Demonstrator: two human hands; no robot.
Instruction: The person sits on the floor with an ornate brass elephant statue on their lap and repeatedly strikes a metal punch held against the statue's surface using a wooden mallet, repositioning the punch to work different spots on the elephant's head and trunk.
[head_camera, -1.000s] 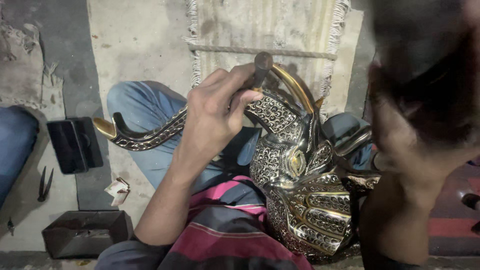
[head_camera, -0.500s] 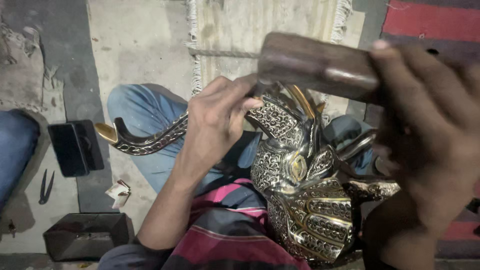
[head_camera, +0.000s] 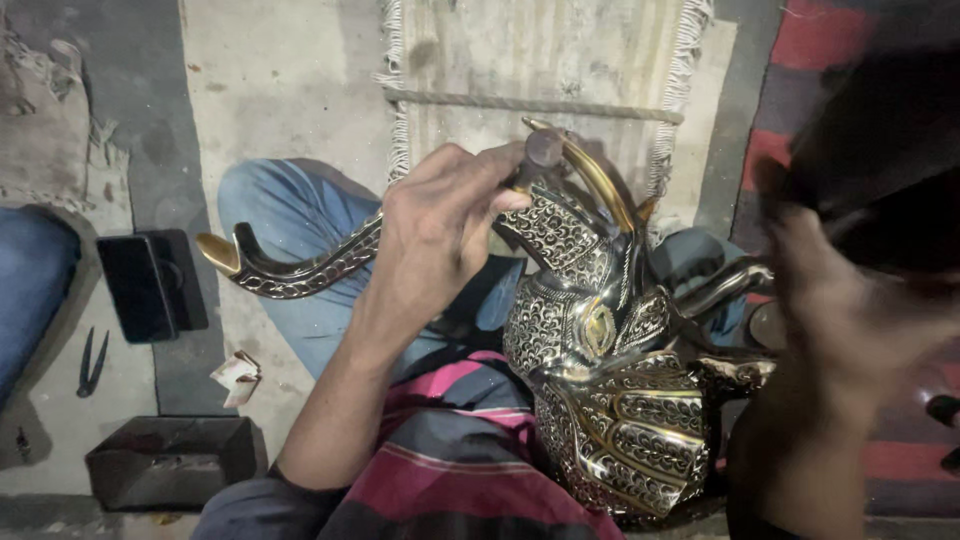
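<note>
Head view looks down on an ornate engraved metal helmet (head_camera: 600, 370) resting in the person's lap, its long axis running up from lap toward the fringed mat (head_camera: 540, 60). Left hand (head_camera: 440, 235) is nearer, fingers clamped on a dark punch (head_camera: 535, 155) set against the helmet's top by the brass horn (head_camera: 595, 175). Right hand (head_camera: 850, 330), right of the helmet, is blurred; its grip I cannot tell.

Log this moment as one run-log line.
left hand: holds punch on helmet | right hand: raised, blurred, grips dark mallet | helmet: on lap | floor: pliers, phone
</note>
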